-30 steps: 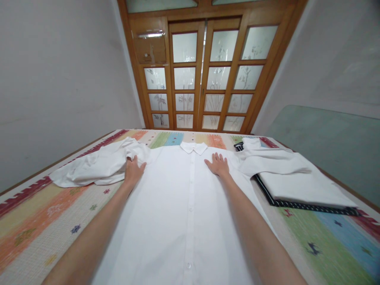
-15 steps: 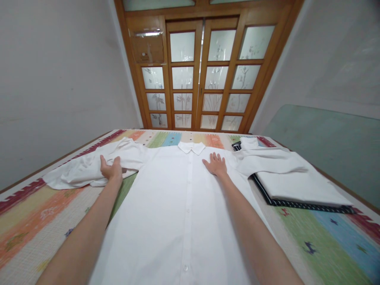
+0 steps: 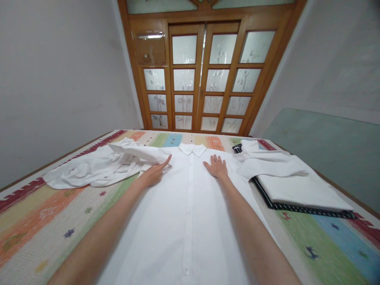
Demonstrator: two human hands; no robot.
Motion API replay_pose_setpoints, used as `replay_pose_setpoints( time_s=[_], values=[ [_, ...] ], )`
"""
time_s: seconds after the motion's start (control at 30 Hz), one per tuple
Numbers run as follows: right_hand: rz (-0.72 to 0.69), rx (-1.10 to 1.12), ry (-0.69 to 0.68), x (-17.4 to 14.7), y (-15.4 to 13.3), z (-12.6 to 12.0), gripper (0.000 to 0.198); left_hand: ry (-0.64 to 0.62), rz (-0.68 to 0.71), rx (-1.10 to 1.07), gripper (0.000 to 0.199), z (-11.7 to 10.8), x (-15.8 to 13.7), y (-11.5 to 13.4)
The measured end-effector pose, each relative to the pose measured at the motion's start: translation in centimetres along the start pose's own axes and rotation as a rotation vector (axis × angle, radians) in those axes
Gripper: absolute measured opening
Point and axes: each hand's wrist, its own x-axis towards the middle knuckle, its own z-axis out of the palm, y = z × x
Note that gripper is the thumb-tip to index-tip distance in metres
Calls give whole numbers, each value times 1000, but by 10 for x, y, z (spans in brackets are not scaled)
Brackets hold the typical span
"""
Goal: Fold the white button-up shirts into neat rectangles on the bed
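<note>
We see a white shirt (image 3: 175, 221) laid front up in the middle of the patterned tablecloth (image 3: 53, 213), its collar (image 3: 192, 149) toward the far edge and its buttons running down toward us. To the left lies a crumpled white cloth (image 3: 77, 170), with a loose flap of white fabric (image 3: 139, 152) reaching from beside it to the shirt. On the right, a folded white cloth (image 3: 299, 190) rests on a black-and-white cloth (image 3: 314, 209); the shirt's right-hand sleeve (image 3: 270, 164) lies across this stack, which takes up the room on that side. Beyond the table stand wooden doors (image 3: 197, 67) with glass panes (image 3: 216, 49), and a pale green panel (image 3: 332, 146) leans by the right wall (image 3: 329, 59).

Our right hand (image 3: 217, 168) rests palm down on the shirt below the collar's right side, fingers spread, gripping nothing. Our left hand (image 3: 152, 176) is at the shirt's left shoulder, up against the loose flap, its index finger stretched out toward the collar. The other fingers are mostly hidden, so we cannot tell whether they pinch any fabric.
</note>
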Motion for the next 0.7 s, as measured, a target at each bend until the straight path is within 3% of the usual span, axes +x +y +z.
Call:
replay_pose_setpoints(
  time_s=[0.17,0.27,0.37,0.5,0.6,0.7],
  values=[
    [-6,20,36,1,0,1,75,313,-181,-328,101,26,-8,-9],
    [-29,43,82,1,2,3,68,361,-190,-375,97,26,-8,-11],
    [-68,99,145,-1,4,4,56,268,-111,-261,77,21,-7,-4],
    [-158,308,256,-3,-6,0,38,42,-24,-134,54,17,-7,7],
    [-305,502,351,-5,-36,-7,31,-62,-12,-98,49,14,-7,7],
    [-570,574,410,-14,-91,-14,28,-75,-4,-108,47,14,-7,5]
  ],
)
